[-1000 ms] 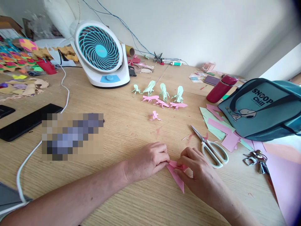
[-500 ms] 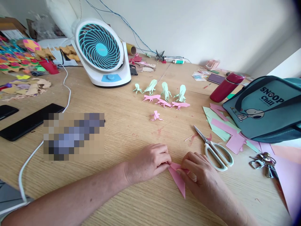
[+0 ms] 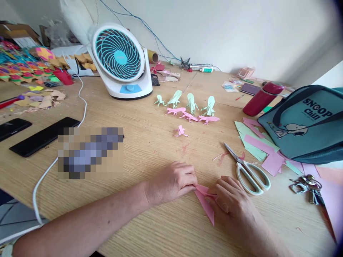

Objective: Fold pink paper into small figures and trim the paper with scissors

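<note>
A piece of folded pink paper (image 3: 205, 205) lies on the wooden table, one long point of it aimed toward me. My left hand (image 3: 177, 181) pinches its left corner, the fingers bent closely together. On the paper's right part, my right hand (image 3: 230, 200) grips a fold between thumb and curled fingers, hiding much of that side. White-handled scissors (image 3: 248, 171) rest just beyond my right hand, blades pointing away to the left. Farther off, a small pink paper frog (image 3: 181, 131) sits in front of a row of pink folded figures (image 3: 189, 117) and green folded figures (image 3: 191, 102).
A white fan (image 3: 120, 57) stands at the back left. On the right are a teal bag (image 3: 308, 125), a red bottle (image 3: 262, 100), paper sheets (image 3: 273, 162) and keys (image 3: 308, 185). A white cable (image 3: 40, 182) and black phone-like slab (image 3: 45, 136) lie left.
My right hand's fingers have lowered and flattened closer over the paper's fold. The left hand keeps its pinch on the corner. The whole view has shifted slightly.
</note>
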### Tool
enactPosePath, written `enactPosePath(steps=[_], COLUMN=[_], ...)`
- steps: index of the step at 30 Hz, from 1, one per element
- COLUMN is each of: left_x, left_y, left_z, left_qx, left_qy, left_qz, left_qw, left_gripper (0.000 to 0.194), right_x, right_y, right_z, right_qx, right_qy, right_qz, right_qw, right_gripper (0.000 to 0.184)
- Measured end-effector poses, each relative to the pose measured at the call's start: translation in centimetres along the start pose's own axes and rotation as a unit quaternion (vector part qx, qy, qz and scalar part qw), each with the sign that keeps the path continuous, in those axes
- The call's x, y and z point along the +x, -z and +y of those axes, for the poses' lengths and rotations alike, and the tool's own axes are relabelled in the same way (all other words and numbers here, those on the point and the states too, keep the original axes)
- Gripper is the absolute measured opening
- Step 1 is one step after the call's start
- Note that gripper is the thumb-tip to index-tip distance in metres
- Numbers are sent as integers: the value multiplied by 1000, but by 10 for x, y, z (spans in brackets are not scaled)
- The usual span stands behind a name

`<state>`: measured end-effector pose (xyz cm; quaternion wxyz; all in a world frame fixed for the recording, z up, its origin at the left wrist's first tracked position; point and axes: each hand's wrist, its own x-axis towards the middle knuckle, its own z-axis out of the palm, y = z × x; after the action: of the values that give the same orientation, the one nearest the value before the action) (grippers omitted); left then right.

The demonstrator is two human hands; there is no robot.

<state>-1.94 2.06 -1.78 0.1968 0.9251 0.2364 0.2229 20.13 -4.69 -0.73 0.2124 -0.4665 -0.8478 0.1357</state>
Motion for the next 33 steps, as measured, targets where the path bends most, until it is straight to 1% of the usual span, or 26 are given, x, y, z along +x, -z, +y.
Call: enactPosePath(steps=[7, 10, 14, 19, 25, 33], left_x=[0, 1, 1, 2, 2, 2], left_y=[2, 4, 6, 8, 8, 8], left_z=[2, 3, 2, 2, 2, 5], left_qx=[-13, -37, -68, -65, -67, -62], left_qy=[28, 48, 62, 66, 64, 93], left_qz=[-13, -19, -28, -31, -31, -30], left_qw=[999, 998, 995, 995, 995, 993], left_gripper=[8, 5, 5, 8, 10, 10], right_x=[-3, -3, -2, 0, -1, -2], right_y=[-2, -3, -4, -5, -7, -9], right_z=[-3, -3, -3, -5, -6, -6], right_qx=[-20, -14, -8, 10, 28, 9], right_qy=[-11, -16, -25, -40, -65, -90], right_qz=[20, 22, 31, 58, 65, 72], right_qw=[1000, 1000, 999, 997, 995, 993], right_gripper=[18, 15, 17, 25, 23, 23])
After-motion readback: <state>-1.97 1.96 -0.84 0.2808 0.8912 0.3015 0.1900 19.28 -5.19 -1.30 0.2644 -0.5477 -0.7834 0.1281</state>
